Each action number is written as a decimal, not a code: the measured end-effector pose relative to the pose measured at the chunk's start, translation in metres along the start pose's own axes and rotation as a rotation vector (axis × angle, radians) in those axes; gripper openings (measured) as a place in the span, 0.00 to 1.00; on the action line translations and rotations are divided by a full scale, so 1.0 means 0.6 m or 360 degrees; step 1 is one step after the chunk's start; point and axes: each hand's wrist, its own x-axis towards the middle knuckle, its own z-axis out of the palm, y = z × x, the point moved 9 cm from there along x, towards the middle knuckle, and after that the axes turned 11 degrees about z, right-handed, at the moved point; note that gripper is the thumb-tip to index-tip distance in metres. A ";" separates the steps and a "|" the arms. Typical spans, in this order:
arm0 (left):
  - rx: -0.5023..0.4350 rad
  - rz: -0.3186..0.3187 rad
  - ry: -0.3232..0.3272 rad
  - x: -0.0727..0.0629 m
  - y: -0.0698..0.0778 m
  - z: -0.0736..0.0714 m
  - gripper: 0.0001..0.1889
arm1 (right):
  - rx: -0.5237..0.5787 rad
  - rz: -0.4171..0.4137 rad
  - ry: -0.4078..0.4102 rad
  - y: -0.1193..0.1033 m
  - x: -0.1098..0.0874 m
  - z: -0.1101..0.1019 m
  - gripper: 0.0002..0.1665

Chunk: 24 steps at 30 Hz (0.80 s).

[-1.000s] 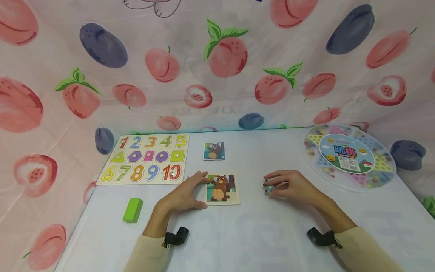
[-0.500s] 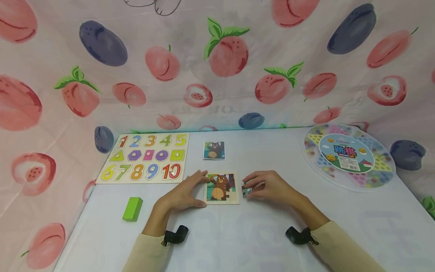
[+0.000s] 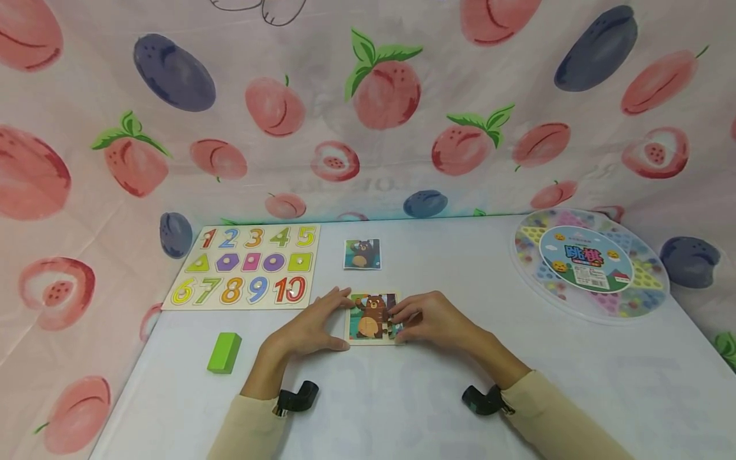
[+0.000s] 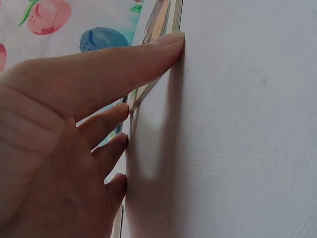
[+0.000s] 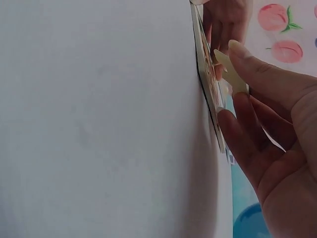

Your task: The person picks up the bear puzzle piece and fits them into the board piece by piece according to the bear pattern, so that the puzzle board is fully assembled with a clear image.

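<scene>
A small square jigsaw puzzle board (image 3: 374,343) with a brown bear picture lies flat on the table in the head view. My left hand (image 3: 307,329) rests at its left side, thumb straight by the near corner and index fingertip by the far corner. My right hand (image 3: 439,322) pinches a puzzle piece (image 5: 234,79) between thumb and fingers over the board's right side. In the right wrist view the piece is tilted, its pale back showing, and a fingertip is close to the board's edge. Fingers partly hide the board's right part.
Behind the puzzle board lies a small bear picture card (image 3: 362,255). A number and shape board (image 3: 241,268) is at the far left, with a green block (image 3: 224,352) nearer. At the far right lies a round Chinese checkers set (image 3: 592,265). A fruit-print cloth (image 3: 379,160) hangs behind.
My right hand has moved left with the puzzle piece, from the open table to over the board's right side. My left hand has stayed at the board's left side.
</scene>
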 end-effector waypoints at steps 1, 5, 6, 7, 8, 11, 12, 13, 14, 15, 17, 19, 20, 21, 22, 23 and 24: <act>0.0000 0.0002 -0.0001 0.000 0.000 0.000 0.36 | -0.0015 0.0001 0.0001 -0.001 0.001 0.002 0.16; -0.0006 0.0011 -0.0006 0.000 0.000 0.000 0.36 | -0.0093 -0.0003 0.0016 -0.004 0.002 0.008 0.16; -0.0007 0.0013 -0.0005 0.000 0.000 0.000 0.36 | -0.0113 -0.0004 0.0020 -0.005 0.003 0.008 0.16; -0.0008 0.0015 -0.0006 0.000 0.000 0.000 0.36 | -0.0126 0.0000 0.0019 -0.006 0.004 0.010 0.16; -0.0010 0.0017 -0.0006 0.000 0.001 0.000 0.37 | -0.0138 0.0002 0.0018 -0.006 0.005 0.011 0.16; -0.0012 0.0024 -0.0007 0.000 0.001 0.000 0.37 | -0.0150 0.0025 -0.0004 -0.007 0.009 0.017 0.16; -0.0013 0.0027 -0.0007 0.000 0.001 0.000 0.37 | -0.0154 0.0033 -0.0009 -0.006 0.009 0.019 0.16; -0.0013 0.0028 -0.0008 0.000 0.001 0.000 0.37 | -0.0159 0.0045 -0.0014 -0.005 0.010 0.021 0.16; -0.0011 0.0030 -0.0009 0.001 0.001 0.001 0.37 | -0.0168 0.0055 -0.0015 -0.005 0.011 0.022 0.16; -0.0010 0.0032 -0.0009 0.001 0.000 0.001 0.37 | -0.0187 0.0059 -0.0009 -0.005 0.011 0.023 0.16; -0.0011 0.0029 -0.0010 0.001 0.000 0.001 0.37 | -0.0222 0.0054 0.0013 -0.005 0.012 0.023 0.15; -0.0012 0.0027 -0.0009 0.001 0.000 0.000 0.37 | -0.0257 0.0051 0.0036 -0.007 0.012 0.022 0.15; -0.0013 0.0026 -0.0008 0.000 0.000 0.000 0.37 | -0.0272 0.0049 0.0048 -0.009 0.012 0.022 0.14; -0.0015 0.0025 -0.0007 0.000 0.001 0.000 0.37 | -0.0289 0.0044 0.0060 -0.011 0.012 0.021 0.14; -0.0017 0.0025 -0.0006 0.000 0.001 0.000 0.37 | -0.0300 0.0052 0.0064 -0.012 0.012 0.021 0.14; -0.0017 0.0025 -0.0004 0.000 0.001 0.000 0.37 | -0.0311 0.0064 0.0064 -0.014 0.012 0.021 0.14; -0.0018 0.0026 -0.0003 0.000 0.002 0.000 0.37 | -0.0329 0.0078 0.0061 -0.016 0.012 0.022 0.13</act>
